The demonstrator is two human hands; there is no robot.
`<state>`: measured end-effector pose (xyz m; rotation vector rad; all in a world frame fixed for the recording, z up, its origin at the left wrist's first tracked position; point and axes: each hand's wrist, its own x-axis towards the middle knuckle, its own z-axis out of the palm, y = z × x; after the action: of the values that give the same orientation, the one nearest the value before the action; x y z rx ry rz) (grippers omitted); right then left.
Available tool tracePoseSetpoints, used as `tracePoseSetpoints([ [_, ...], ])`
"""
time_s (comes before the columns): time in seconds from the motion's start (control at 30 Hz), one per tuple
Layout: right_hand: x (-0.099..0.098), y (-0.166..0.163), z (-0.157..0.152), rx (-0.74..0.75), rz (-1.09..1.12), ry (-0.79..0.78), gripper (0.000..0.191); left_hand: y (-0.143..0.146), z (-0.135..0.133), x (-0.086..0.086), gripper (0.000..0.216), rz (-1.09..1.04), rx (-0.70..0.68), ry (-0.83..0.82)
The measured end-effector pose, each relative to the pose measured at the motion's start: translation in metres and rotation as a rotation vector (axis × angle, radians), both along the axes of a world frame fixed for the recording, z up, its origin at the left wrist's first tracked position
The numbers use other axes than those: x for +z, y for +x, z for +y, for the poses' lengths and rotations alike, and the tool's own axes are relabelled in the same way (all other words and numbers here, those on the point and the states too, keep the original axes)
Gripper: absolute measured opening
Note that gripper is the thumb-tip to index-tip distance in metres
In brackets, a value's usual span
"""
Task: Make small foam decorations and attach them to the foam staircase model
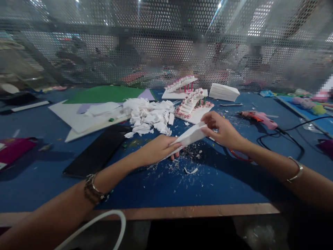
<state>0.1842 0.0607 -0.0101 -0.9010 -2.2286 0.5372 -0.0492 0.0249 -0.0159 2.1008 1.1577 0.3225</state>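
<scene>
A folded white paper strip [191,135] is held above the blue table between my two hands. My left hand [160,149] is closed round its lower left end, thumb on top. At the upper right end, my right hand [218,130] pinches the strip between thumb and fingers. Just beyond lies a pile of crumpled white paper pieces [149,114]. Behind my hands stands a small white model staircase [191,102] with red and pink trim on a white base. A similar model [180,85] sits farther back. Paper scraps [191,171] are scattered below my hands.
A pink hot glue gun [262,119] with a black cord lies to the right. A stack of white paper [224,92] stands at the back. On the left are a black flat case [97,151], green sheet [104,94] and white boards [65,114]. A perforated metal screen [166,52] rises behind.
</scene>
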Motion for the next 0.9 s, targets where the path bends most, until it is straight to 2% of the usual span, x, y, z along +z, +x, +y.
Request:
tracePoseSetpoints([
  [0.17, 0.02, 0.026, 0.009, -0.071, -0.364, -0.104, 0.029, -0.003, 0.0, -0.001, 0.035, -0.155, 0.095, -0.078],
  [0.3, 0.017, 0.056, 0.005, -0.194, -0.726, -0.045, 0.027, -0.004, 0.002, -0.004, 0.035, -0.236, 0.127, -0.146],
  [0.5, 0.001, 0.078, -0.008, -0.219, -0.786, -0.11, 0.029, 0.0, 0.001, -0.012, 0.034, -0.376, 0.153, -0.264],
  [0.7, -0.002, 0.085, -0.009, -0.192, -0.785, -0.159, 0.027, 0.003, -0.003, -0.015, 0.029, -0.565, 0.193, -0.388],
  [0.9, -0.002, 0.08, -0.017, -0.315, -0.844, -0.135, 0.024, 0.002, -0.004, -0.015, 0.031, -0.516, 0.221, -0.337],
])
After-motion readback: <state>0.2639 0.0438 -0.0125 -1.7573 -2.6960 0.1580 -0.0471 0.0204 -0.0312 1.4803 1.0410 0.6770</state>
